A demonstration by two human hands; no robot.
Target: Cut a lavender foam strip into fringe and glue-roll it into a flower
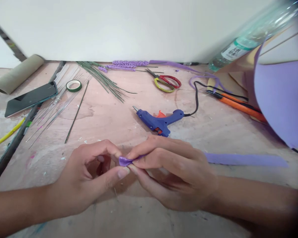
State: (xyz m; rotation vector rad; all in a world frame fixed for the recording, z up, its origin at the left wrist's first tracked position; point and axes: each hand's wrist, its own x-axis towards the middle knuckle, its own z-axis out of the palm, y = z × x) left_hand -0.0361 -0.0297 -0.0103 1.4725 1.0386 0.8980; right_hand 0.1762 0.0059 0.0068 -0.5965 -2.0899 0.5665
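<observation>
Between the fingertips of both hands is the folded end of a purple strip [124, 161], its material not clear from here. My left hand [94, 172] pinches that end between thumb and forefinger. Close against it, my right hand [173, 168] grips the same strip with thumb and fingers. A flat length of purple strip [245, 159] emerges beyond the right hand and lies along the table; the stretch under the hand is hidden. Just past the fingers rests a blue glue gun [159, 120] with its nozzle pointing left.
Scissors [167, 82], green wire stems [104, 81] and purple flower pieces [129, 64] lie toward the wall. Left are green tape [74, 86], clear sticks [57, 102], a phone [32, 98] and a cardboard tube [18, 74]. A bottle [234, 49], orange cutter [240, 105] and purple sheet [283, 99] are right.
</observation>
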